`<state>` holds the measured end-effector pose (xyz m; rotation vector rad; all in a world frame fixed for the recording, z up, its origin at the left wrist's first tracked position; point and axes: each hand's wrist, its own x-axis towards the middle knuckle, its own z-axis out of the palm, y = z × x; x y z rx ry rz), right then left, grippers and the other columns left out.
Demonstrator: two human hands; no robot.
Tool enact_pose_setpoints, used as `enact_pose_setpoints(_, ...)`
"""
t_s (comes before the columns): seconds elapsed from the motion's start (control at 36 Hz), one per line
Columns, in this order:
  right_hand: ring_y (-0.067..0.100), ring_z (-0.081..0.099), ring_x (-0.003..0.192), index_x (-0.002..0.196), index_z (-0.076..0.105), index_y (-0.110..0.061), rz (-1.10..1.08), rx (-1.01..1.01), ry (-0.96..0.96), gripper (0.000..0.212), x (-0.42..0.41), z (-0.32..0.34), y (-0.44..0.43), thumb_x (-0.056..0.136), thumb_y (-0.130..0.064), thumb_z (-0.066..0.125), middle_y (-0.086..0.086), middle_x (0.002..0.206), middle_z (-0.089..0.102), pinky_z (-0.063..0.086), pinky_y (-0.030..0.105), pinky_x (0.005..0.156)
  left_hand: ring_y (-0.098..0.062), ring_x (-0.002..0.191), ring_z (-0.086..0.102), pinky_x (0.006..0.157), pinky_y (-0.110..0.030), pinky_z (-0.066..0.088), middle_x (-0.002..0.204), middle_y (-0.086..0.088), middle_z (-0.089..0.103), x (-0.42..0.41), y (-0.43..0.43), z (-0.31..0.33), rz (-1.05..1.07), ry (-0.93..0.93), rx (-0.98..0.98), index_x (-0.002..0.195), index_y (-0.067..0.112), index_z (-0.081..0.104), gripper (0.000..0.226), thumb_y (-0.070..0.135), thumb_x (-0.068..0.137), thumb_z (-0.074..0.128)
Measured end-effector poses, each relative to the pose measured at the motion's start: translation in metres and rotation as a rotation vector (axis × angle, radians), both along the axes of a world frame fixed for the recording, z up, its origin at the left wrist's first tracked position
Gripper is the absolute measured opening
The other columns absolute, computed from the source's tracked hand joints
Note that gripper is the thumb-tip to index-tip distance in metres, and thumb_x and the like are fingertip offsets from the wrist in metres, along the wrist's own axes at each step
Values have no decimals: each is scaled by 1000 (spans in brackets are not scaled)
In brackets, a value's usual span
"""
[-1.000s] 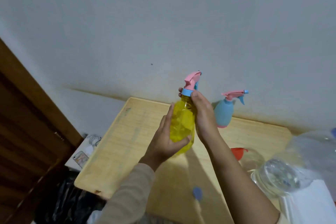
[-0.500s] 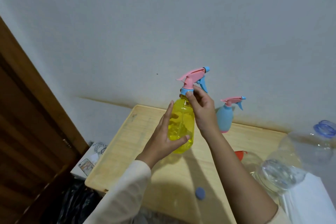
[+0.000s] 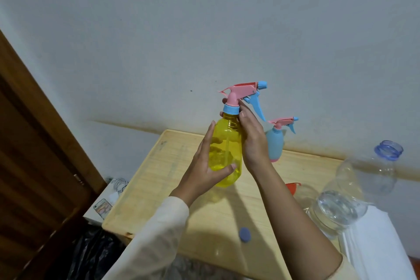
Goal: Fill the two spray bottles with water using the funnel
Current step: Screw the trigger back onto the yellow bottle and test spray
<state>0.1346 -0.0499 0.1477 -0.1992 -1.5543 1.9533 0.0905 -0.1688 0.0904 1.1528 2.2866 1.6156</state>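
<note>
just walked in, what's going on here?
A person holds the yellow spray bottle up above the wooden table. The left hand grips its body, and the right hand grips the blue collar under the spray head, which is on. The blue spray bottle stands by the wall, head also on. The orange funnel lies untouched beside an uncapped clear bottle. A blue cap lies on the table.

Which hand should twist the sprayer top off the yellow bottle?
Probably the right hand: it pinches the blue collar under the pink sprayer top, while the left hand grips the yellow bottle by its body and can steady it.
</note>
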Motion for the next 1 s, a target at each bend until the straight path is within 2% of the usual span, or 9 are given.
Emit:
enact_pose_setpoints(0.11,21,64,95,105,65,-22,-11,-71,25,19,-3,-2,1,86,-22,64,4,103,68,52,34,85,-5,132,40,107,-33,40,151,11,32,0,-1,0,-1,5,6,137,65,3,96,54,68,68)
enact_pose_setpoints(0.22,4,64,75,104,57,-16,-22,-33,52,27,-4,2,1,81,-6,68,-11,89,66,52,21,71,-3,134,36,107,-29,38,151,14,30,0,0,0,0,10,-1,137,65,2,96,57,67,67)
enact_pose_setpoints(0.42,24,63,91,95,54,-20,-99,76,40,26,-6,8,1,79,-11,73,12,99,63,51,34,82,16,129,30,99,-7,31,141,40,23,-1,1,2,-10,0,4,135,68,0,95,57,68,66)
enact_pose_setpoints(0.58,-4,56,84,96,48,-16,-223,253,1,34,-7,14,0,77,-10,76,-8,92,55,50,20,78,3,136,29,108,-26,32,151,25,22,1,3,3,-7,4,-4,134,69,0,94,58,67,66)
enact_pose_setpoints(0.67,9,61,96,104,53,-16,-155,199,-30,18,-4,16,-3,90,-21,62,4,103,62,49,27,84,9,134,28,105,-21,31,146,34,21,1,4,5,-3,6,8,136,67,1,95,57,67,66)
enact_pose_setpoints(0.75,18,62,95,103,62,-17,-107,173,-54,21,-2,17,-1,99,-26,43,7,101,67,49,35,86,-3,136,33,106,-28,36,152,20,26,-1,5,5,-3,5,19,139,62,2,96,56,68,66)
enact_pose_setpoints(0.83,10,64,90,97,63,-23,-68,137,-40,9,-2,19,1,93,-20,56,-4,96,68,50,33,86,-5,136,33,108,-32,37,153,16,25,-1,6,4,5,6,32,140,60,2,97,55,69,67)
enact_pose_setpoints(0.89,2,65,84,103,59,-18,-91,121,-39,22,-4,17,2,84,-14,68,-2,100,64,52,21,80,-3,136,33,110,-36,37,153,15,26,-1,7,4,14,6,35,142,59,3,98,54,68,67)
enact_pose_setpoints(1.0,22,64,103,104,61,-18,-51,-2,-48,24,-4,15,4,85,-31,63,11,111,64,49,35,90,-7,135,37,108,-44,40,153,11,30,-4,6,0,12,7,46,143,57,5,98,51,69,69)
